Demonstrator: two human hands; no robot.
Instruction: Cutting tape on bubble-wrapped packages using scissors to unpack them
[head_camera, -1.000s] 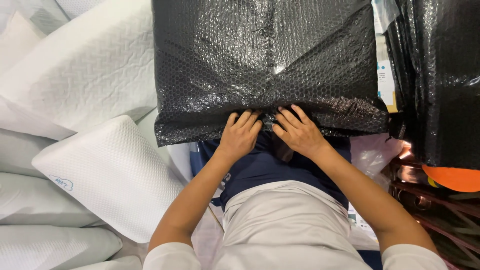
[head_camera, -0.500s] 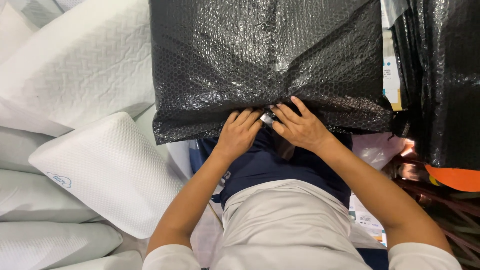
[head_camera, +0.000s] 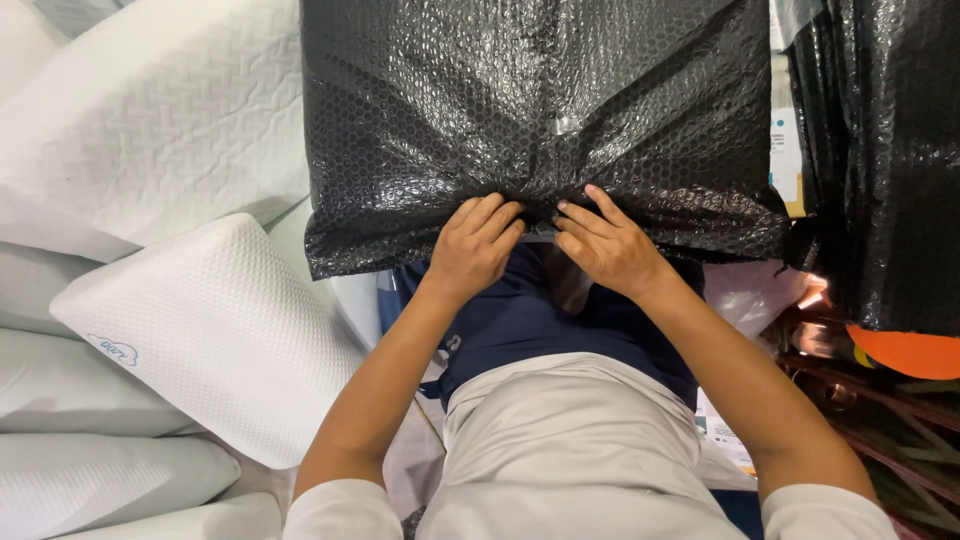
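Both hands, left hand (head_camera: 475, 248) and right hand (head_camera: 608, 246), pinch the black bubble-wrap package's (head_camera: 540, 110) near edge.

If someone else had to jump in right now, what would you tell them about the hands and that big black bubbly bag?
Left hand: closed on the near edge of the black bubble-wrap package, fingers curled over it.
Right hand: gripping the same edge right beside it, fingers spread.
Package: lies flat in front of the person, its near edge bunched together at the middle where both hands meet.
Around: white pillows stacked on the left, more black wrapped bundles on the right.
Done: the wrap covers the whole package.
Left: the gathered edge is only held by hand; I see no tape over it.
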